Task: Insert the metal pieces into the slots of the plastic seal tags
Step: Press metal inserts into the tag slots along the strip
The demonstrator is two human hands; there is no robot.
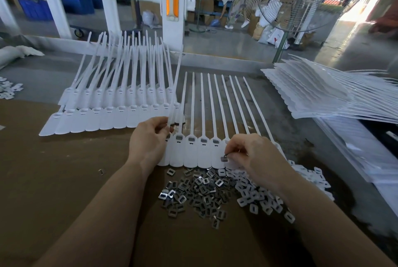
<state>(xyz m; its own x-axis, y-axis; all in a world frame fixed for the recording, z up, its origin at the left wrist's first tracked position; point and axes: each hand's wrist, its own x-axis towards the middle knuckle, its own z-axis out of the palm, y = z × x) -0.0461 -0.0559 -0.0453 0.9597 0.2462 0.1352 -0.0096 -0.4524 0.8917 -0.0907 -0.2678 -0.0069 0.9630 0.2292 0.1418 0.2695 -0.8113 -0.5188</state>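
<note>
A strip of joined white plastic seal tags (197,154) lies in front of me, tails pointing away. My left hand (148,139) pinches the strip's left end, at the base of the leftmost tag's tail. Over the tags on the right, my right hand (249,154) holds a small metal piece (224,158) between thumb and finger, just above a tag's flat body. Several tag slots show dark inserts. A heap of loose metal pieces (200,193) lies on the brown board just below the strip.
Two overlapping rows of white seal tags (112,113) lie at the left rear. A pile of tag strips (318,94) sits at the right. White plastic caps (267,195) lie beside the metal heap. A white railing and post (172,8) stand behind; people work beyond.
</note>
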